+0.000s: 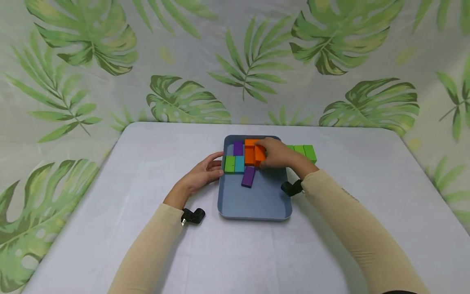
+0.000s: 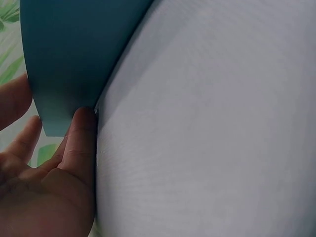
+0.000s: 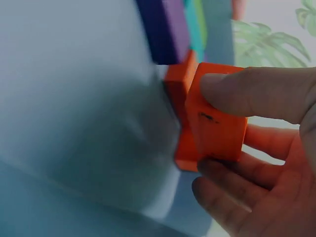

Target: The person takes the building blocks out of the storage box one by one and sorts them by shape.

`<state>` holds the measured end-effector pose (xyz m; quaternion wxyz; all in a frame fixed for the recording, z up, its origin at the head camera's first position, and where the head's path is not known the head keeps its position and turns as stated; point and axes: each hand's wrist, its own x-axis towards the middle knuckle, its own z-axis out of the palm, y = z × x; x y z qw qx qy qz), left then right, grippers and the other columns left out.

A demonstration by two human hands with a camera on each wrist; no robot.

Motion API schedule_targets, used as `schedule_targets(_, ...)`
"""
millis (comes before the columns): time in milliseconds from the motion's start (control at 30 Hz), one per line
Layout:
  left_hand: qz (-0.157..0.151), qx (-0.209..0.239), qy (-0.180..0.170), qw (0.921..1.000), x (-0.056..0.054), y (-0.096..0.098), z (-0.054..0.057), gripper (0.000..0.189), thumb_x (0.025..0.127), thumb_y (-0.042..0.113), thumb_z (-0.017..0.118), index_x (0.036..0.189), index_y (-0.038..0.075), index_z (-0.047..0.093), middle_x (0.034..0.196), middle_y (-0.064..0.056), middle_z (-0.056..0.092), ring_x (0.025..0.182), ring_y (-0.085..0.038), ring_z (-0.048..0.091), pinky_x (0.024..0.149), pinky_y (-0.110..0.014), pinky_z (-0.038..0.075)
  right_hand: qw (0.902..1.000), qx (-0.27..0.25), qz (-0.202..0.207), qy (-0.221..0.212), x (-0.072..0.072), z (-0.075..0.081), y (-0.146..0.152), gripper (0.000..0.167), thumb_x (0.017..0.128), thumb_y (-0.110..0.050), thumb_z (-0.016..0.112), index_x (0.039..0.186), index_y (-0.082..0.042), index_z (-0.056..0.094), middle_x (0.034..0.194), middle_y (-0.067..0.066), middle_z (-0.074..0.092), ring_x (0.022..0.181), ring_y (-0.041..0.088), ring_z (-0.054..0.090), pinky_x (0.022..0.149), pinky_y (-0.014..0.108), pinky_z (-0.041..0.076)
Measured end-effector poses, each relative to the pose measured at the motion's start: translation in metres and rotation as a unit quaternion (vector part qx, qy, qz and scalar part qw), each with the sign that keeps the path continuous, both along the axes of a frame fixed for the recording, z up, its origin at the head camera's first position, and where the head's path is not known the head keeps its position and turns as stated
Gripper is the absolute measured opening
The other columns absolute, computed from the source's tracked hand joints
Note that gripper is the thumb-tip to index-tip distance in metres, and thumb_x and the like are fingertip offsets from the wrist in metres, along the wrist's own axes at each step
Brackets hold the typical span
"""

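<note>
My right hand [image 1: 276, 153] pinches an orange block [image 3: 217, 123] between thumb and fingers over the upper right of a blue-grey tray [image 1: 253, 208]. In the right wrist view this block leans against other orange blocks [image 3: 185, 160] in the tray. My left hand [image 1: 201, 173] touches the tray's left wall, thumb and fingertips against it, fingers fairly straight. Within the tray, beside the orange ones, lie a green block [image 1: 229, 164], a teal block [image 1: 239, 164], a purple block [image 1: 238, 148] and a tilted purple block [image 1: 248, 177]. My right hand hides part of the tray's right side.
Several light green blocks [image 1: 300, 150] stand on the white-covered table [image 1: 165, 151] just right of the tray, partly behind my right hand. A leaf-patterned cloth [image 1: 249, 61] hangs behind the table. Small black cameras sit on both wrists.
</note>
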<state>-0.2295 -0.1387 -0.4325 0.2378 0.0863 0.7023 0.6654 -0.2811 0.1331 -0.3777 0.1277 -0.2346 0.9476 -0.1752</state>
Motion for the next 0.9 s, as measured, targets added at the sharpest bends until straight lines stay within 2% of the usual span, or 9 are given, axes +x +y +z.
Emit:
schedule_targets(67, 0.000, -0.001, 0.002, 1.0000, -0.001, -0.001, -0.001, 0.071, 0.098, -0.002, 0.052, 0.159, 0.019, 0.022, 0.158, -0.020, 0.032, 0.146, -0.034, 0.035, 0.119, -0.049, 0.034, 0.9999, -0.016, 0.000, 0.006, 0.000, 0.005, 0.003, 0.076, 0.080, -0.013, 0.074, 0.148, -0.001, 0.043, 0.142, 0.022, 0.052, 0.118, 0.034, 0.051, 0.110, 0.050, 0.044)
schedule_targets(267, -0.001, -0.005, -0.001, 1.0000, -0.001, 0.003, -0.003, 0.070, 0.098, 0.000, 0.053, 0.158, 0.019, 0.023, 0.158, -0.020, 0.033, 0.146, -0.034, 0.036, 0.119, -0.049, 0.034, 0.9959, -0.089, -0.010, 0.006, 0.011, 0.017, 0.022, 0.072, 0.080, -0.011, 0.073, 0.144, -0.001, 0.043, 0.140, 0.019, 0.052, 0.119, 0.035, 0.051, 0.106, 0.050, 0.047)
schedule_targets(433, -0.004, -0.011, -0.004, 0.9999, 0.000, 0.008, -0.004, 0.070, 0.098, 0.001, 0.054, 0.158, 0.020, 0.024, 0.158, -0.019, 0.034, 0.145, -0.032, 0.038, 0.118, -0.047, 0.036, 0.9963, -0.078, 0.009, 0.034, 0.025, 0.021, 0.042, 0.068, 0.081, -0.011, 0.073, 0.143, -0.001, 0.046, 0.137, 0.019, 0.052, 0.116, 0.036, 0.051, 0.102, 0.050, 0.047)
schedule_targets(600, 0.006, -0.012, 0.000, 0.9999, -0.001, 0.004, -0.003, 0.070, 0.098, 0.000, 0.054, 0.158, 0.021, 0.025, 0.157, -0.019, 0.035, 0.145, -0.032, 0.038, 0.118, -0.048, 0.035, 0.9959, -0.075, 0.029, 0.042, 0.037, 0.021, 0.053, 0.068, 0.083, -0.011, 0.074, 0.145, -0.004, 0.046, 0.133, 0.019, 0.052, 0.112, 0.033, 0.052, 0.096, 0.049, 0.050)
schedule_targets(800, -0.006, -0.015, 0.006, 0.9998, -0.002, 0.000, -0.003, 0.070, 0.099, 0.002, 0.054, 0.159, 0.021, 0.022, 0.158, -0.020, 0.033, 0.146, -0.033, 0.036, 0.119, -0.048, 0.034, 0.9941, -0.099, 0.021, 0.040, 0.049, 0.023, 0.072, 0.068, 0.083, -0.008, 0.076, 0.144, -0.005, 0.046, 0.133, 0.017, 0.052, 0.116, 0.031, 0.053, 0.099, 0.052, 0.052)
schedule_targets(900, -0.002, -0.014, 0.002, 0.9999, -0.001, 0.000, -0.001, 0.071, 0.099, 0.001, 0.054, 0.159, 0.020, 0.022, 0.158, -0.020, 0.033, 0.146, -0.033, 0.036, 0.119, -0.048, 0.034, 0.9920, -0.116, 0.018, 0.048, 0.052, 0.025, 0.080, 0.067, 0.082, -0.008, 0.077, 0.142, -0.005, 0.047, 0.131, 0.016, 0.052, 0.114, 0.030, 0.053, 0.097, 0.052, 0.054)
